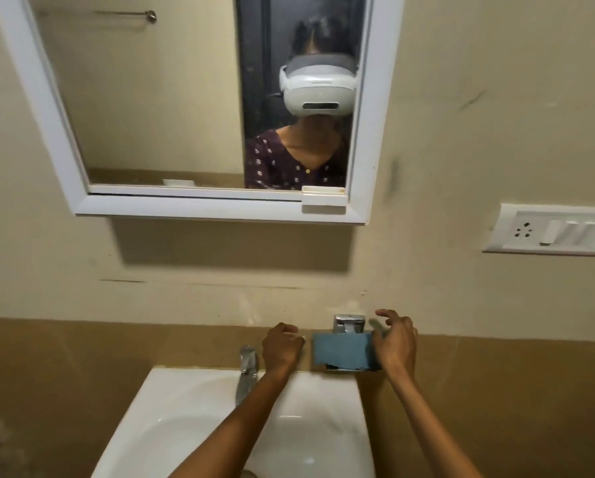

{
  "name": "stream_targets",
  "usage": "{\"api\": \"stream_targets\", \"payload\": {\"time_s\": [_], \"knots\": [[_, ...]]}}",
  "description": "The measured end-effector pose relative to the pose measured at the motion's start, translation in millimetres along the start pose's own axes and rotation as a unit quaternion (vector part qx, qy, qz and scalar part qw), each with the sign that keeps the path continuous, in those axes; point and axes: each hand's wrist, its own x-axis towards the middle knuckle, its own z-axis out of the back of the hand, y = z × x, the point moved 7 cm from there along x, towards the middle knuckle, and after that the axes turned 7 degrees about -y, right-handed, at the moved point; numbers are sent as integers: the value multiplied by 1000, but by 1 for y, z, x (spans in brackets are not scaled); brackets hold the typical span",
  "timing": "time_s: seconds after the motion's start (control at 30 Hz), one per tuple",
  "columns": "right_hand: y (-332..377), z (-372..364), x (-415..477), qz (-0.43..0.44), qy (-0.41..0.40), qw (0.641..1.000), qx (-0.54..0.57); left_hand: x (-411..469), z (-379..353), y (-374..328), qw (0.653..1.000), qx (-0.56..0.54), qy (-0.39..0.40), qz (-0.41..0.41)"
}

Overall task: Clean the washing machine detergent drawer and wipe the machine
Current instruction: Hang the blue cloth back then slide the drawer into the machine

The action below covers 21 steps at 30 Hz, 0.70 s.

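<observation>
Blue cloth [340,351] hangs on a chrome wall holder [348,324] just above the back right corner of the white washbasin [185,408]. The washing machine and its detergent drawer are not in view.

The right hand [394,343] is on the cloth's right edge and covers it. The thumb lies over the top right corner, and the fingers [384,312] are spread and half curled, with the index lifted clear above the cloth. Cannot tell whether it actually pinches the cloth or only touches it, because the edge is blurred.

The left hand [282,350] is just left of the cloth and not touching it, above the basin's back rim. It is curled into a loose fist with the knuckles toward the wall, and nothing shows inside it.

Both forearms are bare and reach up across the basin bowl toward the wall, the right arm over the basin's right edge.

The cloth is a flat, dull blue rectangle draped over the holder's front, with dark metal showing under its ragged bottom edge.

A chrome tap [247,370] sits at the basin's back rim, left of the left hand. A white-framed mirror [203,208] is high above the basin, and a switch plate [547,232] is up and to the right of it.
</observation>
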Motion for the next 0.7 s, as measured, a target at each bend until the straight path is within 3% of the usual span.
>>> {"api": "stream_targets", "payload": {"time_s": [0.13, 0.4, 0.57, 0.7], "knots": [[67, -24, -45, 65, 62, 991, 101, 2, 84, -5, 998, -12, -32, -49], [219, -98, -226, 119, 236, 935, 234, -36, 380, 8, 970, 6, -240, -44], [328, -103, -397, 185, 344, 877, 279, -148, 583, 55, 926, 24, -377, -8], [388, -82, -571, 224, 429, 826, 289, -292, 737, 113, 875, 7, -483, 36]]}}
